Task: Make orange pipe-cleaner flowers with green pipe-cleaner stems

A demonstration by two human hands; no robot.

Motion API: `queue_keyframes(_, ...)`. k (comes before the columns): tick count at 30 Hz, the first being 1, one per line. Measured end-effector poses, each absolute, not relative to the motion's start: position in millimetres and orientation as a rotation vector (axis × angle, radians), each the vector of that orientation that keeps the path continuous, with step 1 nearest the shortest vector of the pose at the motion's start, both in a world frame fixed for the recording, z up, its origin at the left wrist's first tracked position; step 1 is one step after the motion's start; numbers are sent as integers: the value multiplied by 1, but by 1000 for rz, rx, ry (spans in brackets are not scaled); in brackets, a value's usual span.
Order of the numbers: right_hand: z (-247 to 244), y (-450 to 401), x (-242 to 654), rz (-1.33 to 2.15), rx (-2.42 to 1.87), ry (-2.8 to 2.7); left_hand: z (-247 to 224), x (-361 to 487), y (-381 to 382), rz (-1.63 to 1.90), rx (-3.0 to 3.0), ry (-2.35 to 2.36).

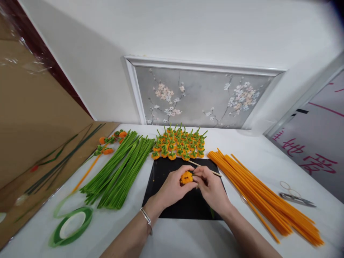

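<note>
My left hand (174, 184) is closed round a small orange chenille-stem piece (186, 177), ribbed like a little pumpkin. My right hand (211, 184) pinches at the right side of this piece, where a trace of green shows between the fingertips; what exactly it grips is mostly hidden. Both hands are above a black mat (176, 211). Behind them stand several finished orange pieces with green tops and stems (172, 156), set close together in rows. A thin wooden stick (197, 165) lies across the mat's far right corner.
Green chenille stems (120, 175) lie left of the mat, orange chenille stems (258, 190) to its right. A green tape roll (87, 218) is at front left, scissors (297, 199) at far right. Orange pieces on stems (108, 151) lie at back left. A white wall stands behind.
</note>
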State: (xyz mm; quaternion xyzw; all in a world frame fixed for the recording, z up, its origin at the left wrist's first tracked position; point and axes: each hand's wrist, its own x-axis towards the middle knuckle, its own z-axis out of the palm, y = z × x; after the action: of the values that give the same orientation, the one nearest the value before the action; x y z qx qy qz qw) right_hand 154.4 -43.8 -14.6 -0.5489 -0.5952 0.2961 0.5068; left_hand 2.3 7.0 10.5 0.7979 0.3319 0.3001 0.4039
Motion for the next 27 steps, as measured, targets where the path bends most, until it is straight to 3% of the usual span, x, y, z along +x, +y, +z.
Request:
queue_keyframes(18,3,-50,173,296,-1529,-1737,4,-3,14,855,1907,876)
queue_keyframes(27,0,-46,172,474,-1421,-1823,3,0,12,772,1865,789)
